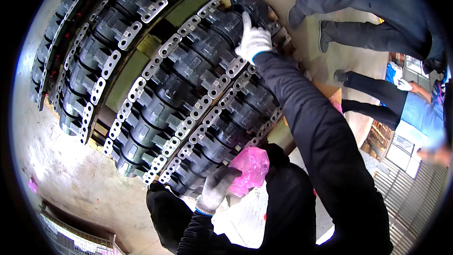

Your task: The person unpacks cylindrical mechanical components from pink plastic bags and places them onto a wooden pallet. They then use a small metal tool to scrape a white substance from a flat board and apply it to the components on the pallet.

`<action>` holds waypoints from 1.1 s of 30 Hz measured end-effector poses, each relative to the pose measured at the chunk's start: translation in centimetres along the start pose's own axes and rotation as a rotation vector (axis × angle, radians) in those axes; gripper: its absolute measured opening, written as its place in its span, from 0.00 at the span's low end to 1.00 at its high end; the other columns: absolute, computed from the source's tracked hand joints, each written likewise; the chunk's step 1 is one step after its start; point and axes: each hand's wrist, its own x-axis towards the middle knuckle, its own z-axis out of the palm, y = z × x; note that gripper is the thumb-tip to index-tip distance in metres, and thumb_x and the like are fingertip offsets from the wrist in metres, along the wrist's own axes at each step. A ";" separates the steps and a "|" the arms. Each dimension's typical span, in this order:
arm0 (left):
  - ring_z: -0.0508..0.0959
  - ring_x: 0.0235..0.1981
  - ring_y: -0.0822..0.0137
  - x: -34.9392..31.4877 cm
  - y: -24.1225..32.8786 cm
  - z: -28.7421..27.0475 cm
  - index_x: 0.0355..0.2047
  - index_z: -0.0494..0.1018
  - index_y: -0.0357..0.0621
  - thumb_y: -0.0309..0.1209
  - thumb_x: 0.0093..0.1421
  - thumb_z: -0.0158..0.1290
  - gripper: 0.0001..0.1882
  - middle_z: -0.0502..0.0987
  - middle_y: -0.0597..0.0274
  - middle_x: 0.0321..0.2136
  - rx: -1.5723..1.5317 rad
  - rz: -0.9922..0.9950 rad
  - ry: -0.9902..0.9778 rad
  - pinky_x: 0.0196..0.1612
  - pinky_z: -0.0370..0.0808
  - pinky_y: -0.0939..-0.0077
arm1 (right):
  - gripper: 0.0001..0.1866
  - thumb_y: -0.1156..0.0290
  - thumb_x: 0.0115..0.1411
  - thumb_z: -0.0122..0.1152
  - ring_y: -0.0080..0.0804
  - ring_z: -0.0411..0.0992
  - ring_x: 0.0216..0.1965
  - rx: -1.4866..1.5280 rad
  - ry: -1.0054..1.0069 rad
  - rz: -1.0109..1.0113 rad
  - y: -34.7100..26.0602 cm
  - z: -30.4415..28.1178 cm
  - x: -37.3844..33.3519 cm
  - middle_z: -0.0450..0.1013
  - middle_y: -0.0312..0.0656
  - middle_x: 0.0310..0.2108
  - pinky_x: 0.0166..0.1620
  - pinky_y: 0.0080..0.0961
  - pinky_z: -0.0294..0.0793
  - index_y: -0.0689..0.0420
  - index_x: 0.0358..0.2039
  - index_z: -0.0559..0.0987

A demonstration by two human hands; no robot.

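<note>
Several rows of black cast rollers [163, 87], edged with silver link plates that have holes, fill the left and middle of the view. My left hand [218, 186], in a grey-white knit glove, grips a crumpled pink plastic bag [250, 170] at the near end of the rows. What the bag contains cannot be made out. My right hand [255, 40], in a white knit glove, reaches to the far end of a row. Its index finger is stretched out against a black roller [236, 16], while the other fingers are curled and partly hidden.
Greenish beams [125, 82] run between the rows. A cardboard box [329, 92] stands beyond my right sleeve. Two people in dark trousers [373, 38] stand at the right, one with a blue top [420, 115]. At the lower left is a wire mesh cage [71, 236].
</note>
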 end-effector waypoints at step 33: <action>0.77 0.49 0.66 1.1 1.8 -0.2 0.47 0.78 0.32 0.37 0.69 0.52 0.18 0.81 0.55 0.46 -0.083 -0.048 0.054 0.57 0.70 0.71 | 0.46 0.46 0.59 0.60 0.54 0.79 0.48 0.103 -0.071 -0.117 2.8 -1.2 1.1 0.79 0.61 0.44 0.54 0.46 0.76 0.62 0.68 0.57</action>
